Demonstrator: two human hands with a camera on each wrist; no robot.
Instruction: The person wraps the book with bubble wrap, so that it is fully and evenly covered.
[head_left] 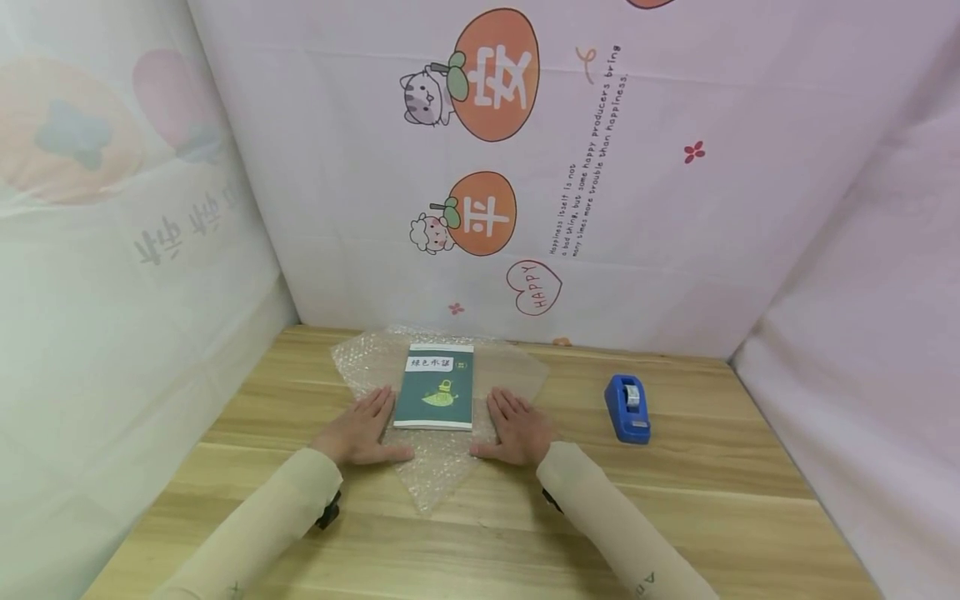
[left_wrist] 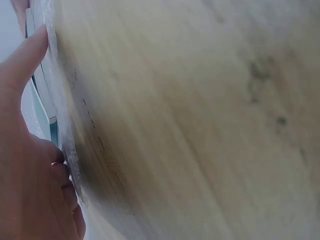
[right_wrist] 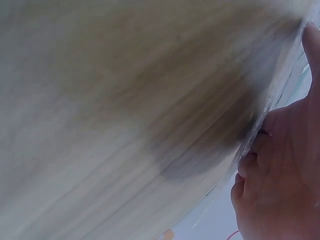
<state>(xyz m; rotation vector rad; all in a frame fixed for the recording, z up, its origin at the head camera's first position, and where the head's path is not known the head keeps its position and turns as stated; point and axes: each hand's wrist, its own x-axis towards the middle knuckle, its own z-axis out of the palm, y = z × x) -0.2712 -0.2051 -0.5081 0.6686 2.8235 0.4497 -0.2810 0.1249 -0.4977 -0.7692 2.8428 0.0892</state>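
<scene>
Rested left hand (head_left: 362, 432) flat, fingers straight and close together, thumb spread out, on the left part of a clear plastic bubble-wrap sheet (head_left: 429, 472); gripped nothing. Rested right hand (head_left: 519, 432) likewise on the right part, fingers extended, thumb turned inward; gripped nothing. Showed thumb tips at the sheet's edge in both wrist views. Probably pressed from both sides to pin the light, springy plastic down without covering the middle.

Had a dark green rectangular paper booklet (head_left: 437, 387) with white end bands, a white label and a yellow-green leaf drawing lying cover up on the sheet, between the hands. Set left fingertips just beside its left edge, contact unclear; right fingertips near its right edge, apart. Likely centred thus to leave spare plastic all round. Had the sheet turned diamond-wise, one corner pointing back toward the body.

Stood a blue plastic tape dispenser (head_left: 628, 410) with a whitish tape roll (head_left: 632, 395) farther right on the light wood-grain table (head_left: 697, 508), off the sheet, untouched; presumably parked there out of the way, yet reachable by the right hand.
</scene>
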